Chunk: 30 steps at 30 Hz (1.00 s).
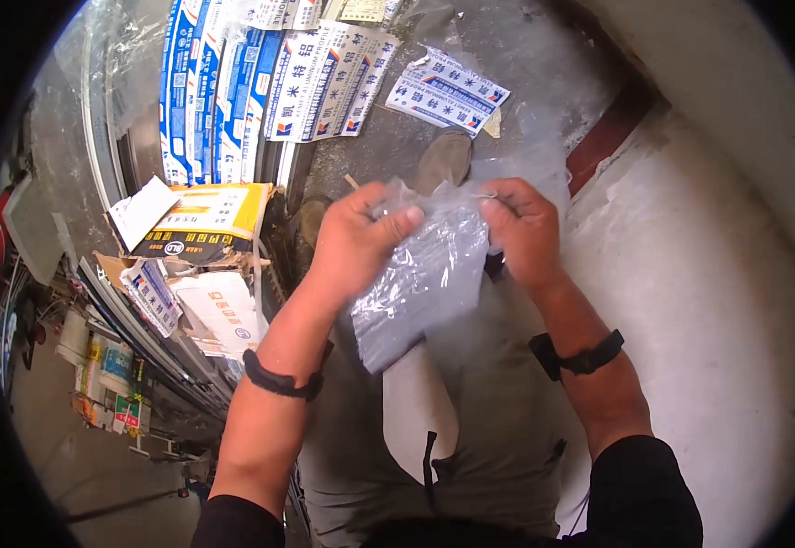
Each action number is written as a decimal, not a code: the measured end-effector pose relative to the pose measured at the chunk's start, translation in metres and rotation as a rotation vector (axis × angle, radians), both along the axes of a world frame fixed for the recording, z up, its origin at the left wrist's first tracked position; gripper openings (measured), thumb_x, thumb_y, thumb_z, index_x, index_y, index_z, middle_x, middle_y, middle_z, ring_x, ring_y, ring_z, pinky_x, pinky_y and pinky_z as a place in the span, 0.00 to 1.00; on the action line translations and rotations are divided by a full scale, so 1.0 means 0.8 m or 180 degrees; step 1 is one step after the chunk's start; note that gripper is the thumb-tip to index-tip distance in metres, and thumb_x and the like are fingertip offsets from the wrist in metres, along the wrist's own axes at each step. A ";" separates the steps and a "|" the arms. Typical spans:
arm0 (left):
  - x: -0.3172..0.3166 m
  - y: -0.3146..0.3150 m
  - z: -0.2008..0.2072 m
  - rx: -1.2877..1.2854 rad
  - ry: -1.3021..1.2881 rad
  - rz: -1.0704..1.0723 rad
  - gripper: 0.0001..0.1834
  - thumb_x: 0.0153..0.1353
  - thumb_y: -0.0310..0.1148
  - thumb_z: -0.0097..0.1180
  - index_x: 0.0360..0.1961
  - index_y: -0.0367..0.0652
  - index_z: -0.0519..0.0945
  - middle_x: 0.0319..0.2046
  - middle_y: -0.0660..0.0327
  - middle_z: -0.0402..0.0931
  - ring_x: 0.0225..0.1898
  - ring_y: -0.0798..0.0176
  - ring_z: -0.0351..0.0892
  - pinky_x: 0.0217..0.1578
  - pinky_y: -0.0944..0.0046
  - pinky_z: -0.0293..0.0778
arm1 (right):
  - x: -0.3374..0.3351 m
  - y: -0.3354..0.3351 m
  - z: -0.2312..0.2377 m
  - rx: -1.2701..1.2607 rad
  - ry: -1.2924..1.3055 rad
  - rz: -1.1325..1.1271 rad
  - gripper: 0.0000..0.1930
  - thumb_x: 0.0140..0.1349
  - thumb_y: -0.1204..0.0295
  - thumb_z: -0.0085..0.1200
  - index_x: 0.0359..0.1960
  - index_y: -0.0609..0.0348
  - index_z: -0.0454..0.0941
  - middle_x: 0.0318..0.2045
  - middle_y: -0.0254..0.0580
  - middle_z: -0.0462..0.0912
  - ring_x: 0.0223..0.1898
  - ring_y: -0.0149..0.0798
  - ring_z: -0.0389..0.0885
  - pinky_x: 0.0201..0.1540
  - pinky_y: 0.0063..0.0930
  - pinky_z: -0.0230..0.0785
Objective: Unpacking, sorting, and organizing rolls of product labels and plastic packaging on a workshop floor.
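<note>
A clear plastic bag (pixel 429 283) hangs in front of me, its shiny film creased and catching the light. My left hand (pixel 361 233) pinches its upper left edge between thumb and fingers. At the upper right edge, my right hand (pixel 524 228) grips the film the same way, so the top is stretched between both hands. Whether anything lies inside the bag I cannot tell. Behind the bag are my trouser legs (pixel 507 384) and one shoe (pixel 446 160). A dark strap circles each forearm.
Left stand cardboard boxes (pixel 219 228) with torn flaps, beside long metal profiles (pixel 155 320) and film-wrapped blue-and-white profiles (pixel 210 91). A torn printed sheet (pixel 448 91) lies on the grey floor ahead. A pale wall (pixel 690 301) curves along my right. Buckets (pixel 114 365) stand at far left.
</note>
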State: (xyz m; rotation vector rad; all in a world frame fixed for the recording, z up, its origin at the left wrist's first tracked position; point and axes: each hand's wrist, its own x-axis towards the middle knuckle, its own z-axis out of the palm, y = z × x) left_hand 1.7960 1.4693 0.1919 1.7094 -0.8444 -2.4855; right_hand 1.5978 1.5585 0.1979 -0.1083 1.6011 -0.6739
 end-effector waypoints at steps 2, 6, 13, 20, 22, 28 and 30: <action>-0.004 -0.008 0.001 0.0042 -0.0112 0.0321 0.15 0.58 0.36 0.62 0.41 0.37 0.78 0.33 0.64 0.79 0.34 0.74 0.74 0.37 0.71 0.70 | -0.009 -0.002 0.003 -0.0150 0.0019 0.0170 0.10 0.57 0.80 0.53 0.42 0.63 0.75 0.33 0.34 0.79 0.33 0.25 0.73 0.37 0.20 0.68; 0.000 -0.010 -0.001 0.0084 -0.0378 0.0769 0.18 0.59 0.39 0.60 0.43 0.37 0.78 0.34 0.63 0.78 0.34 0.73 0.74 0.38 0.71 0.71 | 0.014 0.003 -0.006 -0.0611 -0.0394 0.0193 0.16 0.56 0.73 0.58 0.46 0.62 0.74 0.36 0.39 0.80 0.39 0.30 0.75 0.45 0.28 0.69; -0.016 0.017 0.009 0.0331 -0.0099 0.0582 0.33 0.59 0.38 0.57 0.61 0.34 0.60 0.52 0.53 0.69 0.54 0.62 0.67 0.56 0.63 0.61 | -0.058 0.013 -0.021 0.0796 0.0529 0.0999 0.16 0.51 0.72 0.61 0.42 0.63 0.78 0.45 0.42 0.79 0.45 0.37 0.77 0.49 0.31 0.69; 0.031 0.045 -0.046 0.0506 -0.0610 -0.0064 0.29 0.59 0.33 0.57 0.59 0.33 0.64 0.54 0.51 0.68 0.56 0.61 0.67 0.56 0.63 0.63 | -0.183 0.152 -0.201 0.0408 0.2579 0.2210 0.24 0.48 0.68 0.65 0.45 0.69 0.74 0.46 0.50 0.77 0.47 0.40 0.76 0.50 0.30 0.67; 0.040 0.052 -0.057 0.0627 -0.0746 -0.0149 0.28 0.59 0.33 0.57 0.58 0.32 0.65 0.55 0.50 0.67 0.56 0.60 0.66 0.56 0.63 0.63 | -0.154 0.155 -0.226 0.1258 0.1323 0.1008 0.26 0.48 0.71 0.65 0.49 0.67 0.71 0.43 0.48 0.78 0.43 0.39 0.78 0.47 0.31 0.70; 0.040 0.077 -0.071 0.0485 -0.0818 -0.0522 0.35 0.56 0.38 0.61 0.60 0.31 0.62 0.55 0.49 0.67 0.58 0.58 0.65 0.57 0.61 0.62 | -0.008 0.143 -0.202 0.1213 -0.0231 -0.0577 0.25 0.45 0.80 0.59 0.50 0.66 0.70 0.38 0.45 0.78 0.34 0.37 0.79 0.37 0.30 0.73; 0.028 0.085 -0.065 0.0559 -0.0737 -0.0499 0.45 0.51 0.45 0.66 0.63 0.32 0.58 0.55 0.49 0.67 0.59 0.57 0.64 0.58 0.59 0.60 | 0.021 0.127 -0.183 0.0765 -0.0873 -0.0643 0.24 0.48 0.79 0.57 0.51 0.65 0.70 0.40 0.44 0.78 0.36 0.35 0.78 0.39 0.29 0.73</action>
